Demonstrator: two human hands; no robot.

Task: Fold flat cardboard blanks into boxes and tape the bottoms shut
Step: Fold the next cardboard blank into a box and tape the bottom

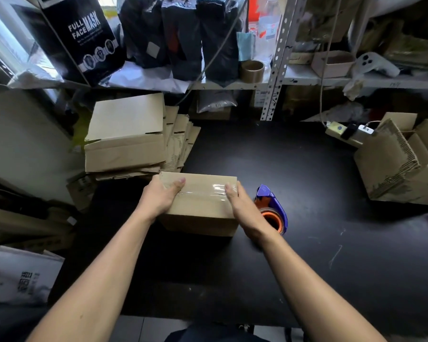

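Cardboard box [200,203] w/ taped seam, left hand [161,197] & right hand [240,206] gripping its ends; tape dispenser [273,211] beside right edge.

Both hands' fingers are hidden behind the box's [198,203] far sides, the tape dispenser [272,210] is partly covered by the right hand [242,208], and the picture's right edge cuts off the cardboard stack [403,164] at the table's [307,243] right edge.

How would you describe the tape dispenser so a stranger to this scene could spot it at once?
Start at the black table and find the cardboard box held between both hands. The tape dispenser sits just beyond the right hand. It alone is purple with an orange core; everything nearby is brown cardboard.
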